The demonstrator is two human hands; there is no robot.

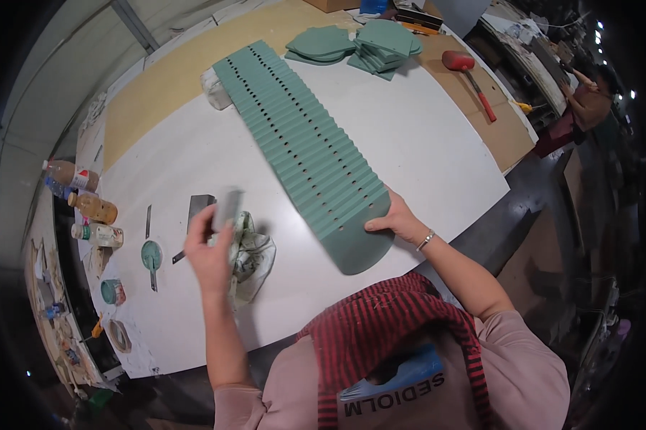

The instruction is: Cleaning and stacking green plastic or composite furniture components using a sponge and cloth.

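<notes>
A long row of overlapping green plates (301, 143) with rounded ends and two lines of small holes slants across the white table. My right hand (400, 221) grips the edge of the nearest plate, thumb on top and fingers underneath. My left hand (212, 251) is closed round a small grey block (228, 208), smeared by motion, above a crumpled stained cloth (257, 251). Just beyond that hand lies a dark rectangular block (200, 206). Under the far end of the row sits a whitish wrapped block (215, 89).
Stacked green plates (387, 41) and a red mallet (470, 79) are at the far right. Leftward lie a thin metal strip (149, 221), a round green-smeared lid (151, 254), a small jar (112, 291), a tape roll (119, 335) and several bottles (93, 208). Another person (588, 104) works at the right.
</notes>
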